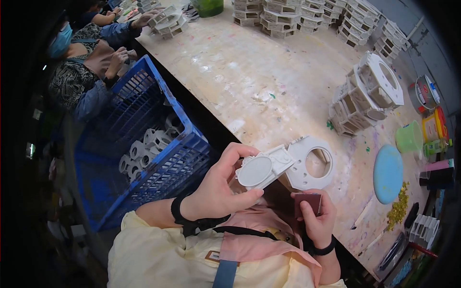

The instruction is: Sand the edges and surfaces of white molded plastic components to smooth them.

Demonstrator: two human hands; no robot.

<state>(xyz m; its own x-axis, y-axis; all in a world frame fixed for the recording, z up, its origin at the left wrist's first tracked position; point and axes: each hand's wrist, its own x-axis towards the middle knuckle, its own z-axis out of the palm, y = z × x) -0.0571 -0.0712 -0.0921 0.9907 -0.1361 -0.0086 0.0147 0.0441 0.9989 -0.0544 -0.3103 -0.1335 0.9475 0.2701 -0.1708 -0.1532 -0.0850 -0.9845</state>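
Observation:
My left hand grips a white cast part with an oval face and a ribbed rectangular section, thumb below and fingers above. Just beyond it, at the table's near edge, is a white angular frame with a large round hole. Whether the two pieces touch cannot be made out. In my right hand is a small reddish-brown square that looks like sandpaper, pinched under the thumb, below the frame and apart from the white part.
Left of me stands a blue plastic crate with several white parts inside. Stacked white frames rise on the worktable. At right are a blue disc, green cup and yellowish crumbs. Co-workers sit at far left.

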